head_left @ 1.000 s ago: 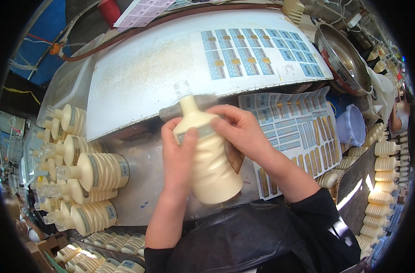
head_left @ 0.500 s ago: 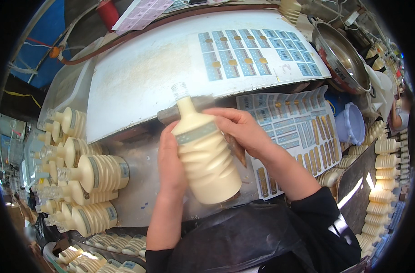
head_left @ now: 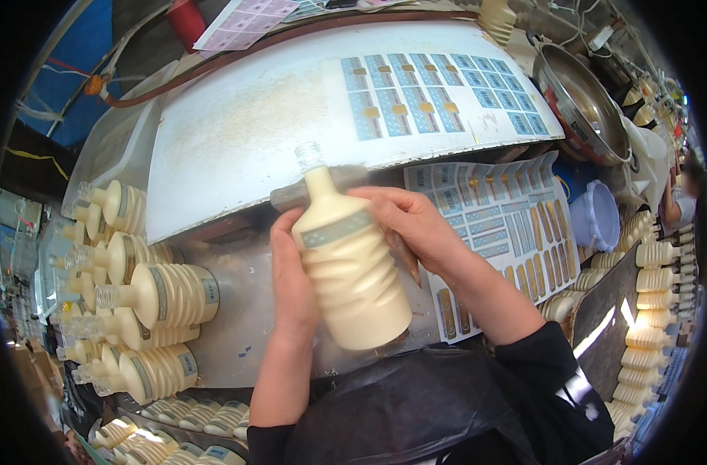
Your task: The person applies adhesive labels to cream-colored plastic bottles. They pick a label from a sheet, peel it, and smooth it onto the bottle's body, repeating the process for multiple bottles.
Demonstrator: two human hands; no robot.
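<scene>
A cream bottle point(head_left: 353, 267) lies between the two hands, tilted so that its clear threaded neck point(head_left: 308, 157) points away from the person and a little to the left, while its broad base is nearest the black apron point(head_left: 392, 407). The left-hand grip point(head_left: 294, 271) is grasping the bottle along its left flank: palm and thumb lie against the side, from just below the shoulder down the ridged body, and the fingers are mostly hidden. The right-hand grip point(head_left: 411, 225) is grasping it too, higher up — thumb and fingertips meet the right shoulder, beside the end of the grey-green label band point(head_left: 338, 230) that runs across the bottle's upper body. So the band sits between the two grips, and both neck and base stand clear of them. Below the right-hand grip shows a brown pointed piece point(head_left: 407, 260), partly covered; I cannot tell what it is. Behind the neck is a grey pad point(head_left: 287, 195) at the near edge of a white board point(head_left: 237, 147), which carries blue stickers point(head_left: 400, 108) toward its right. Under the hands is the metal worktop point(head_left: 237, 310), with similar cream bottles point(head_left: 171, 294) piled at its left — necks pointing left — and a sticker sheet point(head_left: 493, 267) lying just right of the right-hand grip. A pale violet bucket point(head_left: 596, 217) stands beyond that sheet.
</scene>
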